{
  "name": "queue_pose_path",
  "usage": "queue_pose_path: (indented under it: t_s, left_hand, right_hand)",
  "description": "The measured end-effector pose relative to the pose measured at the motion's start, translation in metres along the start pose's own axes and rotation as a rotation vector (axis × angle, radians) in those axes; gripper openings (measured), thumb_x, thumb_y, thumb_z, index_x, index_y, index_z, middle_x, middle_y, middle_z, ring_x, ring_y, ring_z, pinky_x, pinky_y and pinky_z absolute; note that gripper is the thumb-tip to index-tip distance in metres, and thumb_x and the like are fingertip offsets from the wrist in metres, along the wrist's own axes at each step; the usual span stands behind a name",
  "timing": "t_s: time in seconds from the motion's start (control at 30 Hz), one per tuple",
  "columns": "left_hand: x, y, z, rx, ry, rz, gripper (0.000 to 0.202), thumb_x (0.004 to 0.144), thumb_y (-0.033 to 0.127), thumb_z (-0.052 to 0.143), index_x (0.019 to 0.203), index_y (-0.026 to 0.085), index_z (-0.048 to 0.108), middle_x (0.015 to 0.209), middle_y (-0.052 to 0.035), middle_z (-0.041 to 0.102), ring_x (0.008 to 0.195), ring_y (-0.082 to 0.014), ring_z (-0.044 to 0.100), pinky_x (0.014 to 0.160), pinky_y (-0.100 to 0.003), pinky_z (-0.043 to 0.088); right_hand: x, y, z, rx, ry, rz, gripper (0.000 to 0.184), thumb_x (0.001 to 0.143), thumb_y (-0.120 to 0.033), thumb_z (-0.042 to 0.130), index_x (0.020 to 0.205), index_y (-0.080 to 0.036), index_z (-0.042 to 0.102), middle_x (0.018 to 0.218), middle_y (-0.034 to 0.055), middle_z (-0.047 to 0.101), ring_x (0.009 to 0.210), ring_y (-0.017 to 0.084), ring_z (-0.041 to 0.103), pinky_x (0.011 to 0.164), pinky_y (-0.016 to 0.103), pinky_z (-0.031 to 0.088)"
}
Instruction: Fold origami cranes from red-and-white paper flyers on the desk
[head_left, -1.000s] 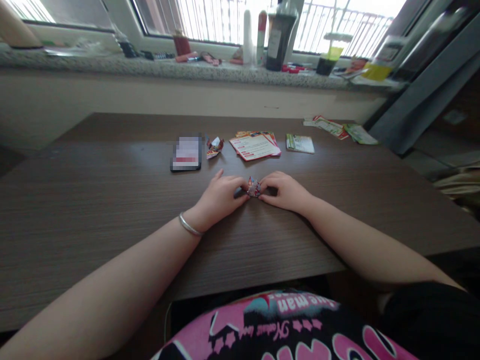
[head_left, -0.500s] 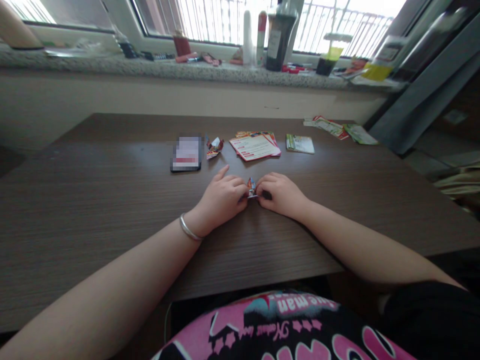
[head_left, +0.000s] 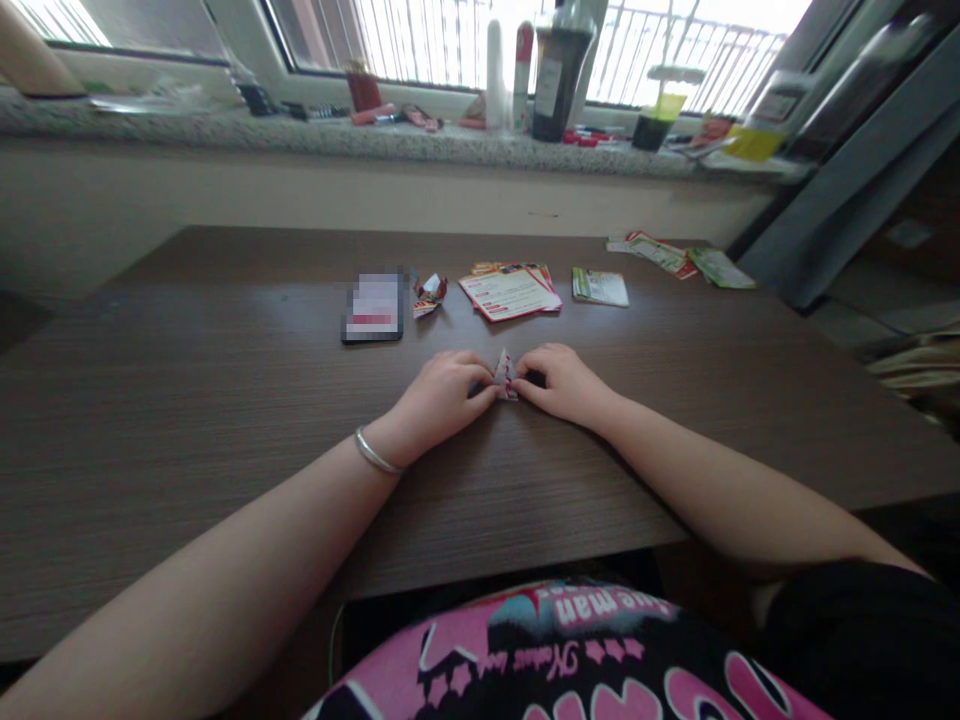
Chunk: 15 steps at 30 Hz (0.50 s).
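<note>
A small folded piece of printed paper [head_left: 505,376], red and white, stands up in a point on the brown wooden table [head_left: 187,380]. My left hand [head_left: 442,395], with a silver bangle at the wrist, pinches it from the left with curled fingers. From the right, my right hand [head_left: 564,382] pinches the same paper. Both hands rest on the tabletop near its middle.
Behind the hands lie a phone [head_left: 373,306], another folded paper piece [head_left: 429,293], a stack of red-and-white leaflets [head_left: 511,291], a green card [head_left: 600,287] and more leaflets [head_left: 660,252] at the far right. Bottles and clutter line the stone windowsill [head_left: 420,140].
The folded paper has been pressed narrower and now stands up in a point. My left forefinger, stretched out before, has curled in with the others.
</note>
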<state>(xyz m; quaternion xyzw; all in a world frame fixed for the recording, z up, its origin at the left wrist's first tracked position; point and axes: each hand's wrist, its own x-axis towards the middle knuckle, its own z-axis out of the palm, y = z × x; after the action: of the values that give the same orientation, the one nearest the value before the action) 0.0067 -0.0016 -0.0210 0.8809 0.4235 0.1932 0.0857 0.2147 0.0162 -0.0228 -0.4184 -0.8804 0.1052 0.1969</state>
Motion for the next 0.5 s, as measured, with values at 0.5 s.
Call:
queue_pose_path:
  t_s: [0.5]
  left_hand:
    - [0.0033,0.0041,0.0022,0.125,0.035,-0.006,0.022,0.089,0.034,0.054,0.083,0.017,0.067,0.084,-0.0056,0.068,0.083,-0.0219,0.061,0.093,-0.042,0.043]
  right_hand:
    - [0.0003,-0.005,0.0037,0.119,0.072,0.192,0.012,0.078,-0.027,0.065,0.069,-0.019,0.061,0.075,0.0021,0.066,0.071,0.016,0.055,0.067,0.028,0.038]
